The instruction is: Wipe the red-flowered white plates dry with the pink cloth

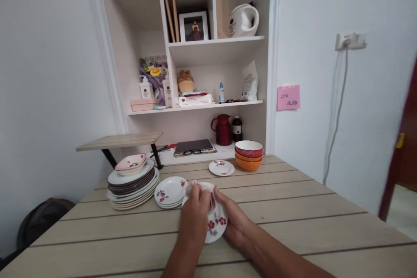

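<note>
From where I stand, the right hand (235, 219) is grasping a white flowered plate (215, 231) by its right side, low in the centre of the frame; the left hand (196, 202) is bent over that plate's upper left part, its fingers curled inward (something pale shows around them, though I cannot tell whether it is gripped); the plate is tilted above the slatted surface (302, 208), red blossoms showing near its lower edge.

Just left of the hands lies a short stack of small plates (171, 190), patterned alike; farther left, near a low wooden riser (120, 140), stands a taller pile of plates (132, 189), topped by pink-rimmed dishes (130, 163); right of centre, beyond the hands, a single small plate (221, 168) lies flat beside nested bowls (249, 155), red over orange.

Behind them, towards the middle of the frame, are a dark red jug (223, 130), a dark bottle (237, 129) and a pair of glasses (192, 152); a pink note (288, 98) (handwritten) hangs on the wall at right.
</note>
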